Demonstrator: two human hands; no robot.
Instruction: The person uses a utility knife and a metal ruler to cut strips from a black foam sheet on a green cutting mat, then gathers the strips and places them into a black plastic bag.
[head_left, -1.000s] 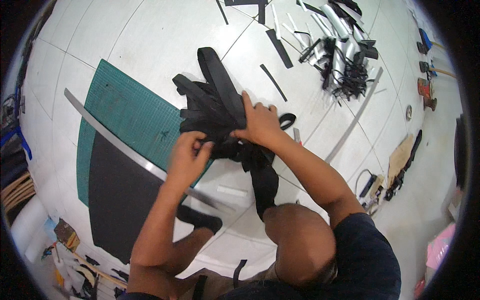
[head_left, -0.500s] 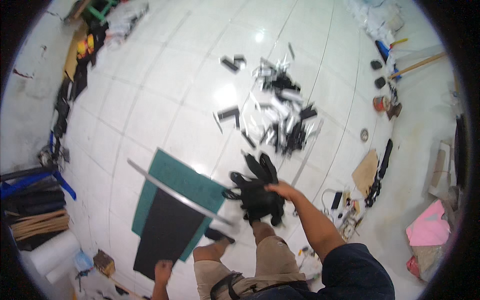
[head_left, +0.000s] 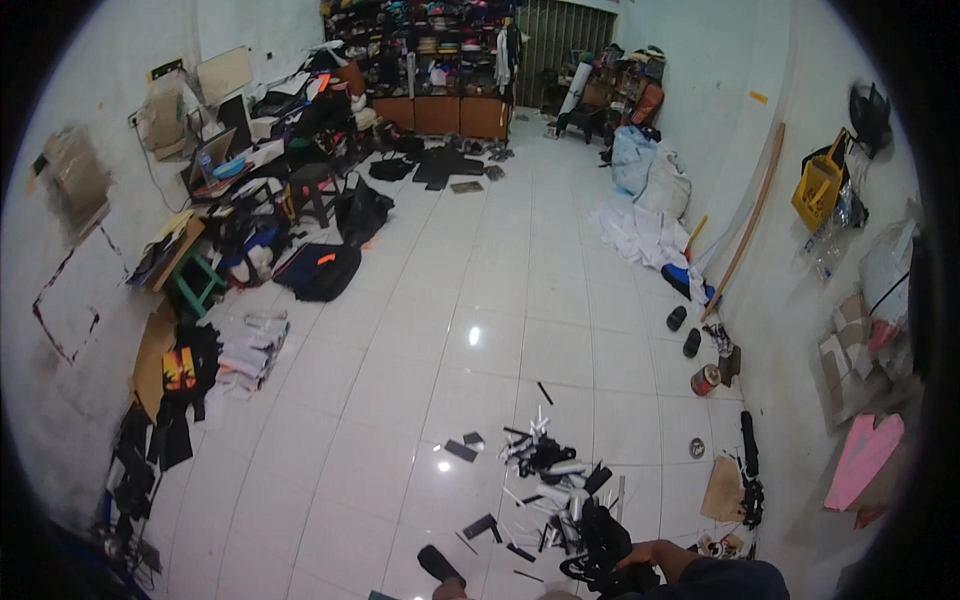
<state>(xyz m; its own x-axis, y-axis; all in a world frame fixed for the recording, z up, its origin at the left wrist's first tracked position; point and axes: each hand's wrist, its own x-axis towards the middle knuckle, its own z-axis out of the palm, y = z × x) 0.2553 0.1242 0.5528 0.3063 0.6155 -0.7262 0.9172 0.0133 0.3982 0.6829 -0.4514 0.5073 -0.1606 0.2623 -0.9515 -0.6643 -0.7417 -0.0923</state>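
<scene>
At the lower edge, my right hand (head_left: 643, 556) grips a floppy bundle of black looped straps (head_left: 598, 535). I cannot tell exactly what the bundle is. It hangs over or against the near side of a scattered heap of black and white scrap strips (head_left: 560, 467) on the floor, hiding part of it. Two dark flat scraps, one of them a dark grey piece (head_left: 460, 451), lie left of the heap. My left hand is out of view.
A black slipper (head_left: 440, 566) on my foot stands left of the scraps. Along the right wall are a tin can (head_left: 705, 379), loose slippers (head_left: 677, 318) and a long wooden pole (head_left: 745, 225). Bags, clothes and a green stool (head_left: 197, 283) line the left. Shelves (head_left: 420, 60) stand far ahead.
My view has tilted up toward the far end of the room. The black bundle has moved forward to the scrap heap in my right hand. My left hand has left the picture.
</scene>
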